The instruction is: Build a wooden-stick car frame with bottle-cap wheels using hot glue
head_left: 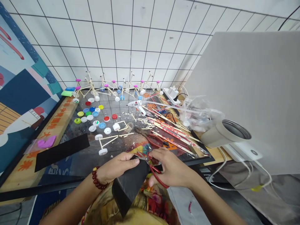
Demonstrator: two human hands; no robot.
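Black sheet (pixel 131 186) at six o'clock, pinched in our left hand (pixel 117 167); our right hand (pixel 173 167) grips red-handled scissors (pixel 153 168) at its edge. We judge the cut unfinished, no offcut visible near the blades; a black strip (pixel 62 151) lies flat at eight o'clock.

1. Curved, flexible sheet (pixel 130 184): plain black.
2. Metal-bladed scissors (pixel 160 180): red handles.
3. Flat rectangular strip (pixel 62 151): plain black.
4. Round plastic caps (pixel 102 125): white, blue, red, green, yellow.
5. Round-beaded bracelet (pixel 95 181): dark red, one gold-coloured bead.
6. Plastic glue gun (pixel 140 108): white.
7. Square-tiled wall (pixel 122 36): white, black grid lines.
8. Soft patterned clothing (pixel 100 204): yellow, with red patches.
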